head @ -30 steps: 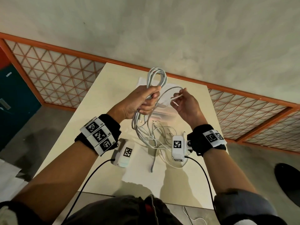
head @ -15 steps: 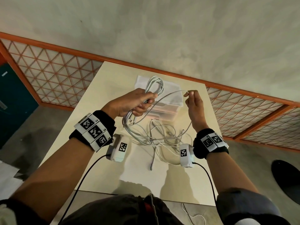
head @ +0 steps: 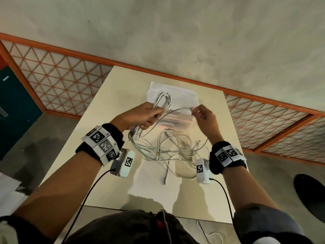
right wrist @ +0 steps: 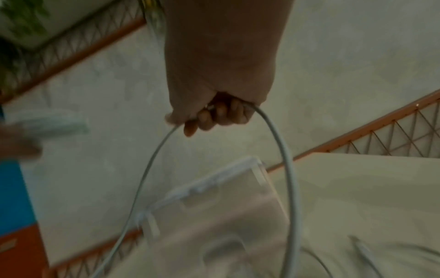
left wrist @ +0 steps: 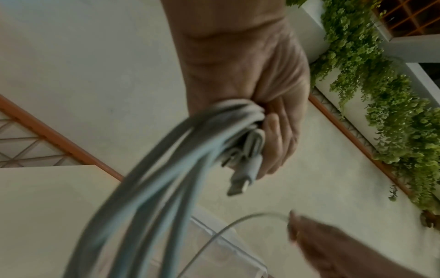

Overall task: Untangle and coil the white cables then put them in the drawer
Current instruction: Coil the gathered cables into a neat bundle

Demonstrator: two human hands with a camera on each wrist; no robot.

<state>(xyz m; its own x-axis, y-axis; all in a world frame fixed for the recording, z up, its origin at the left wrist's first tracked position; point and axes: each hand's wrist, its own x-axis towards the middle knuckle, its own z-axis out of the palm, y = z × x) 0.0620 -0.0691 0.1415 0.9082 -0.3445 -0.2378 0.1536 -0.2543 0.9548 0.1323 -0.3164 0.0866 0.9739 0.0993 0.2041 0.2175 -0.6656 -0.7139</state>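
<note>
My left hand (head: 149, 118) grips a bundle of coiled white cable (head: 162, 101) above the table; its loops stick up past the fingers. In the left wrist view the coil (left wrist: 166, 169) runs through the left hand (left wrist: 273, 112), and a USB plug (left wrist: 240, 180) pokes out beside the fingers. My right hand (head: 197, 111) pinches the free strand (head: 177, 110) that runs from the coil. That strand (right wrist: 285, 150) arcs down from the curled fingers (right wrist: 214, 116). More white cables (head: 175, 148) lie tangled on the table below. A clear plastic drawer box (head: 177, 120) stands just behind the hands.
The pale table (head: 109, 106) is small, with its edges close on every side. An orange-framed lattice railing (head: 70, 76) runs behind it. A white cable (head: 211, 235) lies on the floor by my legs. A dark round object (head: 311, 194) sits on the floor at right.
My right hand swung out to the right with the strand and has come back toward the left hand. Both hands and the coil now sit a little lower.
</note>
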